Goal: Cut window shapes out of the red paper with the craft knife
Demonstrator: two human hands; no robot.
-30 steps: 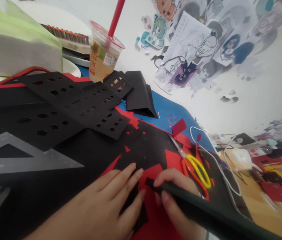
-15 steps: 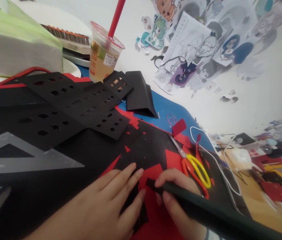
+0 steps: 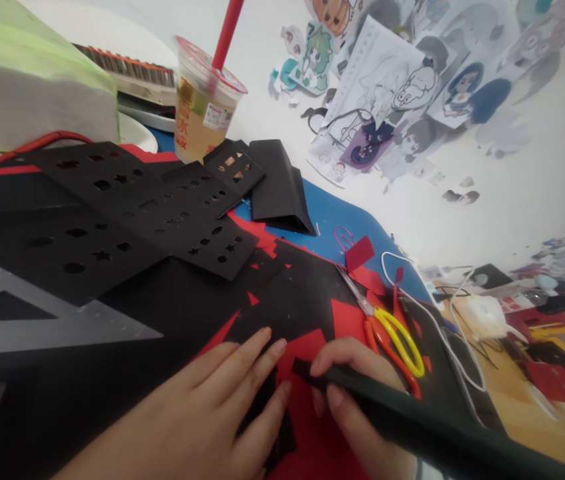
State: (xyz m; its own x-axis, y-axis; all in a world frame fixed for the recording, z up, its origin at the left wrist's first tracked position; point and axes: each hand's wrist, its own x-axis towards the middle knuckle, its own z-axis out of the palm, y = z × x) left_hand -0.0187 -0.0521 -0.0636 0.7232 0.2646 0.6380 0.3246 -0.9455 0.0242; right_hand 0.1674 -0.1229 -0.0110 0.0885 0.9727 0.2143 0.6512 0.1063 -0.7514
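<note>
My left hand [image 3: 222, 393] lies palm down with its fingers stretched out, resting on black paper and the edge of a red paper sheet [image 3: 307, 433]. Between the thumb and fingers of my right hand [image 3: 357, 400] is a long dark pen-shaped tool [image 3: 412, 413], its narrow tip over the red paper just right of my left fingertips. Whether that tip touches the paper I cannot tell. Scissors [image 3: 387, 333] with yellow and orange handles lie beyond my right hand. Black card with cut-out shapes [image 3: 122, 213] is spread at the upper left.
A grey set square [image 3: 67, 323] lies at the left. Farther back stand a drink cup [image 3: 207, 107] with a red straw and a folded black card [image 3: 279, 183]. Red paper scraps [image 3: 257, 233] are strewn about. A white cable [image 3: 442, 327] runs along the right side.
The view has shifted slightly, so the set square and black card sit a little farther left. Both hands keep the same pose, and the tool's tip has barely moved.
</note>
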